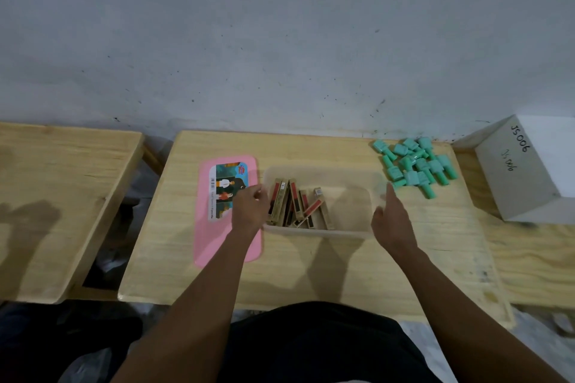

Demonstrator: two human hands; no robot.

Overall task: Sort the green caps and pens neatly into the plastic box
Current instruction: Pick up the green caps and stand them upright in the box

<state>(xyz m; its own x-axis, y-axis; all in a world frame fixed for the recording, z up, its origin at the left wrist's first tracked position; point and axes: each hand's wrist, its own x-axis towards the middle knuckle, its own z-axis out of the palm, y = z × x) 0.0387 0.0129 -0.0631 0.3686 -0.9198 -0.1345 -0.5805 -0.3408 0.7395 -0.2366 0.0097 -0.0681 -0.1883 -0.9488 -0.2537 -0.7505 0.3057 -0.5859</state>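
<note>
The plastic box [348, 232] is sitting mid-bench, with pens [281, 199] leaning at its left end. The green caps [415, 165] are lying heaped near the far right corner. The left hand [249, 210] is curling at the box's left wall, and I cannot tell whether it is gripping. The right hand [390, 218] is reaching straight-fingered by the right wall. A pink lid [214, 246] is lying to the left.

Lid [228, 210] left of box [320, 232]; caps [415, 165] right; packets [295, 207] inside.

The left half of a translucent rectangular plastic box [323, 232] is taken up by slim gold-and-red cartons [292, 205]; its right half is left open. Bare pale wooden tabletop [311, 270] is seen in front. A heap of mint-green plastic caps [413, 165] is piled to the right.
</note>
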